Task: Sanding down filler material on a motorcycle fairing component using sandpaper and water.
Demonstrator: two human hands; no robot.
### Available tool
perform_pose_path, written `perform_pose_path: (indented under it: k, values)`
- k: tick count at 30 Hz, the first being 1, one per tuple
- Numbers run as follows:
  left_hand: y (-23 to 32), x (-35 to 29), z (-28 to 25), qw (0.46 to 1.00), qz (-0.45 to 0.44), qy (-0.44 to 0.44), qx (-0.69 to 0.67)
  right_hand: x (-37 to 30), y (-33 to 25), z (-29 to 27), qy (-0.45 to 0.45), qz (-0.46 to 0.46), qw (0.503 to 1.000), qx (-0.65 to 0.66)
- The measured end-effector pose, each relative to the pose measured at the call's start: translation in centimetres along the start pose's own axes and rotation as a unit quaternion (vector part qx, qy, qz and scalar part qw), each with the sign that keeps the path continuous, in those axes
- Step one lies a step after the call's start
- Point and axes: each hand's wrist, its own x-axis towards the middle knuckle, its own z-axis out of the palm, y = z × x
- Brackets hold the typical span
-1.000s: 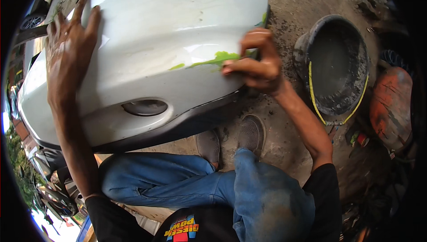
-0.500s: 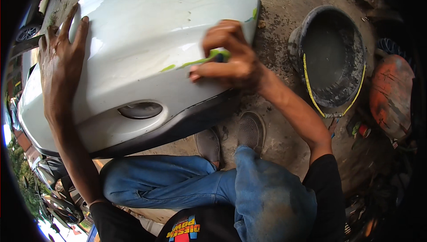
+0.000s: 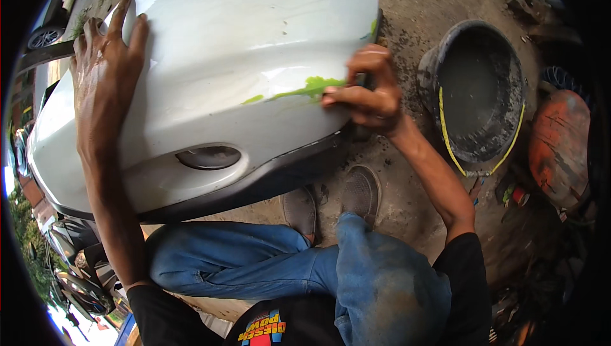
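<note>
A white car bumper [image 3: 210, 41] lies in front of me, with a dark lower edge and an oval lamp recess [image 3: 209, 158]. Yellow-green patches [image 3: 312, 88] run along its crease, and a smaller one shows at the far right corner. My left hand [image 3: 108, 60] rests on the bumper's left part, fingers spread. At the bumper's right end, my right hand [image 3: 372, 88] is closed, thumb and fingers pinched around a small dark piece that I cannot make out. Its fingertips touch the surface beside the green patch.
A black bucket [image 3: 433, 76] of grey water with a yellow handle stands on the concrete floor to the right. Beyond it lies a scuffed orange-red panel [image 3: 560, 142]. My shoes [image 3: 361, 190] are under the bumper's near edge. A car wheel [image 3: 44, 37] shows far left.
My right hand has slid right along the bumper, uncovering more of the green patch. The bumper and my left hand appear shifted slightly right in view.
</note>
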Motion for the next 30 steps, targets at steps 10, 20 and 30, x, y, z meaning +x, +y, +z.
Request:
perform_pose_path:
  k: [10, 20, 30]
  values:
    - [2.5, 2.2, -0.4, 0.973, -0.135, 0.011, -0.187, -0.3, 0.3, -0.1, 0.003, -0.003, 1.000, 0.002]
    - [3.4, 2.6, -1.6, 0.977, -0.109, 0.014, -0.185, -0.5, 0.5, -0.5, 0.018, 0.000, 1.000, 0.006]
    - [3.0, 2.5, -2.1, 0.959, -0.104, 0.042, -0.259, -1.1, 0.6, 1.4, 0.036, 0.045, 0.998, 0.006]
